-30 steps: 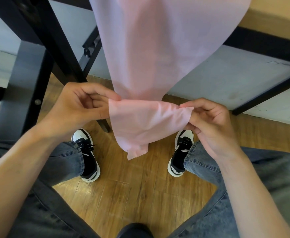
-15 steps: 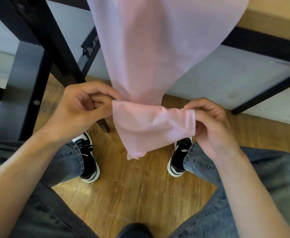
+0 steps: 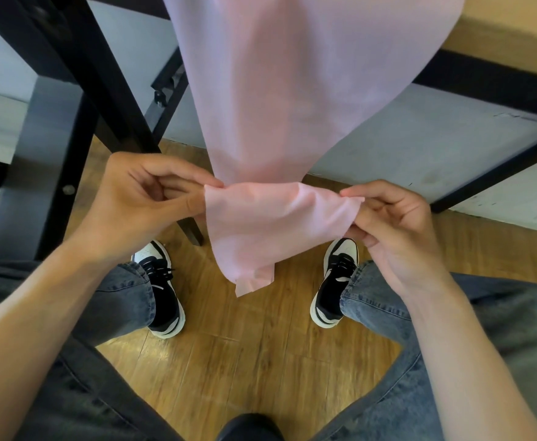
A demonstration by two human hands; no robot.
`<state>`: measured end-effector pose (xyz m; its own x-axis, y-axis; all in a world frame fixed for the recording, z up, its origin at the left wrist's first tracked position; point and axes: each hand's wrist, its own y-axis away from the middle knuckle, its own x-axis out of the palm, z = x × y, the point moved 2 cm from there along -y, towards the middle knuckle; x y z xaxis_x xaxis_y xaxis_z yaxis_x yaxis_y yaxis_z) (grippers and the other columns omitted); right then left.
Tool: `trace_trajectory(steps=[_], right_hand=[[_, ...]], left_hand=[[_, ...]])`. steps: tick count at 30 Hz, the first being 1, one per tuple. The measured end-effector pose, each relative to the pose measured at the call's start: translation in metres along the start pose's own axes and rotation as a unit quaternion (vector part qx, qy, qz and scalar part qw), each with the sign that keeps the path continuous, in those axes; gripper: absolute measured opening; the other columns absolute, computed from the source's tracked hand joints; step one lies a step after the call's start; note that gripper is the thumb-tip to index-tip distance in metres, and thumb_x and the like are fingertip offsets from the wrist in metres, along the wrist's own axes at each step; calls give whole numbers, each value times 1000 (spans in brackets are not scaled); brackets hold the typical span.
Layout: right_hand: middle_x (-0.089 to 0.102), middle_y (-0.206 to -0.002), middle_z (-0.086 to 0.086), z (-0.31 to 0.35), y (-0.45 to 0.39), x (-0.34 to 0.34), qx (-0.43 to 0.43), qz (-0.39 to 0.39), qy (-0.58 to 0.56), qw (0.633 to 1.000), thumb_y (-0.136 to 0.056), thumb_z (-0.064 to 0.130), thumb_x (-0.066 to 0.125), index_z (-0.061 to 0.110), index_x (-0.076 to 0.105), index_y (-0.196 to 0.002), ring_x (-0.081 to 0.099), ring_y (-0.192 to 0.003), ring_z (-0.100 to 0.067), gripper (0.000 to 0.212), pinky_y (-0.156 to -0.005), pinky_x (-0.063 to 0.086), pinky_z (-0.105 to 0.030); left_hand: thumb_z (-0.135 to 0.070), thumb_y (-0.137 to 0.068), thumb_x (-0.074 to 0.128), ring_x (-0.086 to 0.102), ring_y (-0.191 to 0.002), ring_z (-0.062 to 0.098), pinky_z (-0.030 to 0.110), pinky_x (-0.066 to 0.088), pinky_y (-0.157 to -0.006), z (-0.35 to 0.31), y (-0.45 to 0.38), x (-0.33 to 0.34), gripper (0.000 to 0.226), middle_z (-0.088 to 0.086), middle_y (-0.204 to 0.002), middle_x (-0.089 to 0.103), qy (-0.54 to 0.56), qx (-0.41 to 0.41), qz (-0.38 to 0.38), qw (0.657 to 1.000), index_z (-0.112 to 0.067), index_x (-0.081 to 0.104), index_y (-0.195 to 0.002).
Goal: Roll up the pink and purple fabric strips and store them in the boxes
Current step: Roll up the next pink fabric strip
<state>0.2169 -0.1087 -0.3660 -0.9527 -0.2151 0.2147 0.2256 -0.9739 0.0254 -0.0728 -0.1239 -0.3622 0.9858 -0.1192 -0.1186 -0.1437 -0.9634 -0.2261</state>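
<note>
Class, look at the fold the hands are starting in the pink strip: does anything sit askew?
Yes. The pink strip's folded end hangs unevenly: a loose corner droops at the bottom, and the right hand pinches a skewed edge.

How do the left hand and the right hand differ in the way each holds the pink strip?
The left hand pinches the pink fabric strip at its folded left edge, thumb underneath and fingertips on top; the right hand pinches the folded right corner, which sticks out above its fingertips. The left hand sits slightly higher in the view than the right hand. Both grip the strip's lower folded end above the wooden floor.
</note>
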Motion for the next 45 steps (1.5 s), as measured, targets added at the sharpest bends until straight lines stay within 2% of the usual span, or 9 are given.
trace_trajectory(steps=[4,10,21,25,27,31,36,40,45], right_hand=[[77,-98,-8,0,0,-1,-41,-13,64,997,-86,1,73,21,79,-90,72,-99,-27,21,-85,58,-39],[77,-84,-4,-1,0,3,-16,-31,27,999,-84,2,66,23,80,-90,73,-77,-19,26,-61,58,-28],[72,-75,2,-6,-3,-1,54,28,-113,992,-88,0,48,20,81,-82,69,-69,-9,39,-56,55,-19],[76,-84,3,-4,-3,-4,54,60,-120,990,-82,10,78,22,82,-94,71,-76,-7,17,-64,57,-17],[77,-87,4,-3,-3,-3,50,66,-109,991,-70,27,87,24,82,-96,73,-80,-7,27,-67,58,-19],[77,-81,3,1,-1,1,4,19,-35,999,-73,23,83,27,79,-82,73,-74,-10,11,-62,59,-23],[74,-87,-2,0,0,2,-43,-7,66,997,-88,-1,72,24,73,-85,70,-82,-19,25,-67,60,-34],[72,-83,-2,-2,-1,2,-35,-2,57,998,-87,-7,63,24,74,-90,69,-76,-16,33,-61,57,-28],[74,-78,3,-2,0,5,-20,32,-21,999,-80,4,67,25,81,-81,70,-71,-11,25,-57,55,-21]], left_hand=[[-4,-82,72,77,-88,17,27,61,-81,-1,0,-1,23,-4,-95,79,-25,9,-3,1000,-10,70,-104],[0,-84,71,76,-91,21,30,61,-84,-1,-2,0,21,1,-98,78,-19,11,-1,1000,-9,69,-102],[5,-79,69,77,-86,11,19,60,-75,-3,-1,-3,34,-8,-95,79,-7,-12,27,1000,-11,68,-109],[4,-73,72,76,-81,8,14,58,-72,-4,-1,-3,39,-9,-92,79,-3,-13,35,999,-11,67,-109],[2,-73,73,77,-83,11,18,60,-74,-4,0,-4,38,-6,-93,79,3,-13,32,999,-11,68,-109],[-9,-78,73,77,-83,15,23,62,-72,-2,0,-3,21,-4,-92,79,28,-16,8,999,-18,77,-96],[-2,-82,68,77,-84,18,24,62,-72,-4,-1,-2,18,-2,-93,79,12,-10,3,1000,-9,69,-99],[-3,-83,68,76,-71,17,24,62,-66,-3,-1,0,22,-1,-81,77,11,-2,-1,1000,-9,65,-104],[-15,-87,70,77,-83,17,28,63,-72,3,0,-5,21,-6,-97,79,9,0,13,1000,0,72,-102]])
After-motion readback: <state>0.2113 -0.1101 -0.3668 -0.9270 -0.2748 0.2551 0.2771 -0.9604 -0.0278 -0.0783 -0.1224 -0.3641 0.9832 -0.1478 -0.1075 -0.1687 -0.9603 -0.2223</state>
